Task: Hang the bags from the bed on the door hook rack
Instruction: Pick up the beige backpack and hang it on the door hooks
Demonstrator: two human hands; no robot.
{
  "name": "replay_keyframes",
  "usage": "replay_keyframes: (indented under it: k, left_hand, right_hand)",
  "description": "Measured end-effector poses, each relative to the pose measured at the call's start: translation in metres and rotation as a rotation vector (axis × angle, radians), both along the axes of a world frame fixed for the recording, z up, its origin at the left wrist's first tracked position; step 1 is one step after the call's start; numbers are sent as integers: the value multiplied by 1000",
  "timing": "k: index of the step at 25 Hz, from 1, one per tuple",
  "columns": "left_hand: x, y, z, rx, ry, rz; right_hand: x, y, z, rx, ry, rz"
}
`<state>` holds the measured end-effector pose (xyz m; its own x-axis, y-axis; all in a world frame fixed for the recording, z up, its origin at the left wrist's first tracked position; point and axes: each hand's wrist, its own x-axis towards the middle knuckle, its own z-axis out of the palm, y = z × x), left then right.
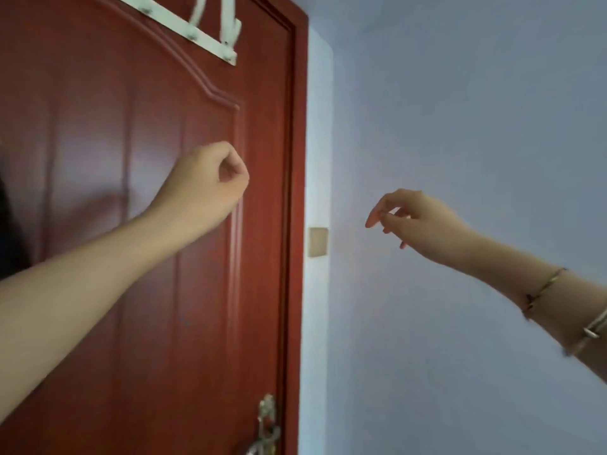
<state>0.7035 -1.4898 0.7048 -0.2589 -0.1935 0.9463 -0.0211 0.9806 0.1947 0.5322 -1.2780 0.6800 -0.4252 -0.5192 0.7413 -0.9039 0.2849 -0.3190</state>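
Red door [98, 133] fills the left half of the view, w/ a white hook rack [197, 36] at 12 o'clock near the top edge, partly cut off. White straps [228, 23] run up from the rack out of view; can't tell what they belong to. A dark shape [8, 231] sits at 9 o'clock on the left edge, too cropped to say if it's a bag. No bag clearly in view, so can't tell where the bags are.

Left hand [207, 182] is raised in front of the door, about center-left, fingers curled into a fist w/ nothing in it. Right hand [414, 218] is at 3 o'clock in front of the pale blue wall [460, 110], fingers loose and drooping, thumb near fingertips, holding nothing. Bracelets [558, 303] on the right wrist.

Light switch [318, 242] on the wall just right of the door frame, between the hands. Door handle [266, 425] at 6 o'clock.
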Motion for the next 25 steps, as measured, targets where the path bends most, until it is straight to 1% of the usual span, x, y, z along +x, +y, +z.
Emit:
replay_keyframes:
  k: [5, 7, 11, 14, 17, 21, 24, 25]
  left_hand:
    - [-175, 212, -106, 109, -320, -456]
    - [-231, 301, -143, 100, -446, -623]
    - [-314, 468, -193, 39, -649, -915]
    - [-370, 589, -216, -11, -772, -1059]
    - [-424, 694, -238, -74, -822, -1202]
    - [-503, 827, -276, -146, -923, -1320]
    - [-555, 922, -300, -212, -988, -1393]
    - [-567, 955, -309, -220, -995, -1447]
  right_hand:
    - [-88, 243, -99, 73, -185, -349]
    - [-109, 339, -134, 69, -292, -491]
    - [-132, 503, -182, 12, -455, -759]
    - [-143, 613, -215, -57, -503, -925]
    - [-156, 702, -246, -101, -543, -1079]
    - [-185, 814, -280, -191, -577, -1292]
    - [-194, 883, -304, -292, -647, -1422]
    - [-192, 905, -315, -324, -679, -1479]
